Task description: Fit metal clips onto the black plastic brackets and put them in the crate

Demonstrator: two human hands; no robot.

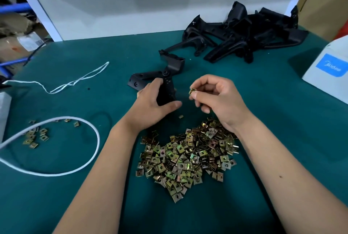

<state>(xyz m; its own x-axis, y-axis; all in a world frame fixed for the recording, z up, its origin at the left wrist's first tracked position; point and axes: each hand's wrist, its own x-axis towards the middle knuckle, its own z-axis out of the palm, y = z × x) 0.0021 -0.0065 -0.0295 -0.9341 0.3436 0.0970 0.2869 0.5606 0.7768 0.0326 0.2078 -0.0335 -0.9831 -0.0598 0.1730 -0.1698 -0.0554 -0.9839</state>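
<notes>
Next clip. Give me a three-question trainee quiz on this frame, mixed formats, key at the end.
1. True or false: the right hand pinches a metal clip.
2. What does the left hand grip? A) white cord B) black plastic bracket C) white box
3. Fill in: the big clip pile lies on the green mat, between the two ____.

Key: 1 true. 2 B, the black plastic bracket. 3 forearms.
</notes>
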